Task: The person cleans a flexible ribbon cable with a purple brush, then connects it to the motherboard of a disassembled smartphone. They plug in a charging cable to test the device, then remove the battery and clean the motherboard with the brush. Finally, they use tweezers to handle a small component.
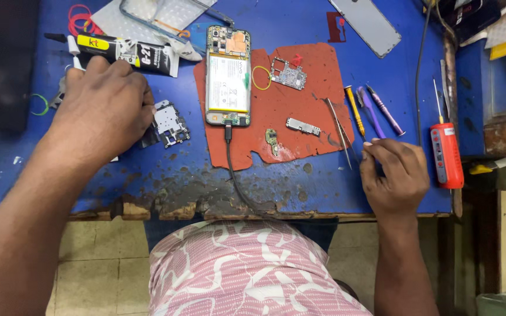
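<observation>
Surface (300, 181), blue and chipped along its near edge, is carrying everything in view. Red mat (300, 126) is lying at its centre. Opened phone (228, 76), back cover off and battery exposed, is resting on the mat's left edge with a black cable (235, 175) plugged into its near end and trailing off toward the person. Back panel (367, 23) is lying at the far right, well apart from the phone. Black glue tube (127, 54) is lying at the far left.

Left hand (103, 111) is pressing down, fingers curled, on the surface left of the mat, just near of the glue tube; its grip is facing down, so I cannot tell whether it is holding anything. Small frame part (170, 124) is lying just beside its fingertips, on the right.

Right hand (395, 172) is resting at the near right with finger and thumb pinched together on the near tip of the tweezers (339, 131), which are stretching away across the mat's right edge. Yellow tool (355, 111) and purple tools (376, 111) are lying just beyond this hand; red screwdriver (446, 153) is lying to their right.

Circuit board (288, 73), metal shield (303, 126) and small green board (272, 139) are sitting on the mat, right of the phone.
</observation>
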